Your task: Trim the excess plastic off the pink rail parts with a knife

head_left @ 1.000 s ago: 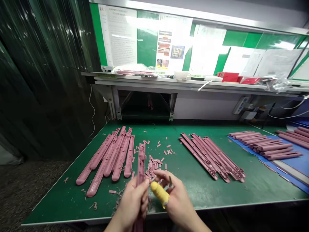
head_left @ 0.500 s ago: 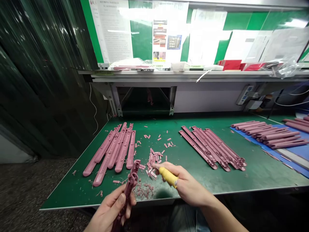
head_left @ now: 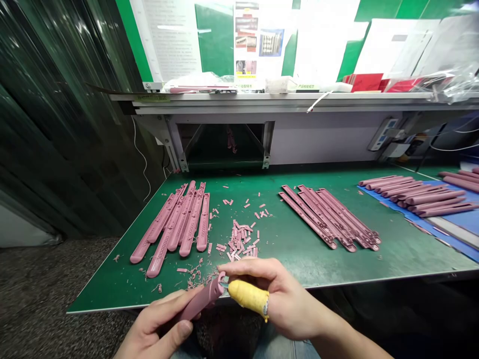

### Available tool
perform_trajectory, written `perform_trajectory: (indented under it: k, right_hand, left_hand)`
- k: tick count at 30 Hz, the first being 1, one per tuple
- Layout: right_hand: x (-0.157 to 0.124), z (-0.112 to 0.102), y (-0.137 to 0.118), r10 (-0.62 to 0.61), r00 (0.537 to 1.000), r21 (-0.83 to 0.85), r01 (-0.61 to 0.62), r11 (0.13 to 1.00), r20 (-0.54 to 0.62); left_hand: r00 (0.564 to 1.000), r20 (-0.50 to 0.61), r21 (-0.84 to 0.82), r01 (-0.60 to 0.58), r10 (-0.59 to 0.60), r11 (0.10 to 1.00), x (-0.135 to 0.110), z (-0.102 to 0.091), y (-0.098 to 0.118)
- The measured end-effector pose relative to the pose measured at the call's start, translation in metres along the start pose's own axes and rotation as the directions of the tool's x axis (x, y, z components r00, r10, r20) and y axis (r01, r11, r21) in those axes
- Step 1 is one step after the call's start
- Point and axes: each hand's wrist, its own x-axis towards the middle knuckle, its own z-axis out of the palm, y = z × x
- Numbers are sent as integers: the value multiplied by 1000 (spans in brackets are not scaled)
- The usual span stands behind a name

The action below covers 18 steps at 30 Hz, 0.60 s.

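My left hand (head_left: 159, 319) grips a pink moulded plastic bar (head_left: 204, 299) near the table's front edge. My right hand (head_left: 280, 299) is shut around a small knife with a yellow handle (head_left: 249, 296). The knife's short blade (head_left: 224, 285) reaches the bar's upper end, and the fingers partly hide the contact. Pink shavings (head_left: 196, 279) lie just beyond the hands. A heap of small pink offcuts (head_left: 241, 239) sits further back. Several bars lie side by side to the left (head_left: 175, 224), and another group (head_left: 329, 217) lies to the right.
The green work table (head_left: 299, 264) ends in a front edge just beyond my hands. Several smooth pink bars (head_left: 426, 199) lie on a blue mat (head_left: 377, 194) at right. A shelf (head_left: 262, 102) with papers runs behind the table. A dark strip curtain (head_left: 56, 124) hangs at left.
The bar has swung from steeply tilted to nearly level, with its upper end now at the knife blade. My hands have come closer together, and the view has tilted slightly downward.
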Motion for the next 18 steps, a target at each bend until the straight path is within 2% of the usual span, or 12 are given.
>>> perform_trajectory:
  k: [3, 5, 6, 8, 11, 14, 16, 17, 18]
  right_hand:
    - [-2, 9, -3, -184, 979, -234, 161, 959, -82]
    - [-4, 14, -4, -287, 948, -315, 233, 920, -138]
    - [-4, 16, -4, -296, 941, -324, 232, 917, -165]
    - [-5, 16, -4, -215, 960, -304, 154, 940, -177]
    - [-6, 12, -6, 18, 993, -213, -43, 976, -117]
    - [-7, 8, -7, 170, 984, -100, -174, 980, -51]
    - [-6, 6, -8, 218, 976, -77, -219, 973, -20]
    - [-6, 5, -7, 218, 976, -100, -218, 971, -17]
    - [-5, 4, -7, 196, 980, -156, -198, 968, -28]
  left_hand:
    - [969, -194, 76, -140, 153, 987, -4, 13, 2]
    - [907, -352, 129, -197, 231, 972, -5, 22, 5]
    - [865, -419, 185, -216, 275, 959, -5, 24, 5]
    - [789, -474, 350, -238, 390, 906, -5, 24, -1]
    - [704, -404, 617, -262, 584, 742, -2, 8, -19]
    - [604, -206, 805, -344, 770, 484, 1, -21, -38]
    - [538, -22, 849, -434, 842, 300, 4, -38, -44]
    - [522, 46, 848, -471, 852, 243, 5, -43, -43]
    - [522, 79, 836, -499, 849, 228, 6, -45, -39]
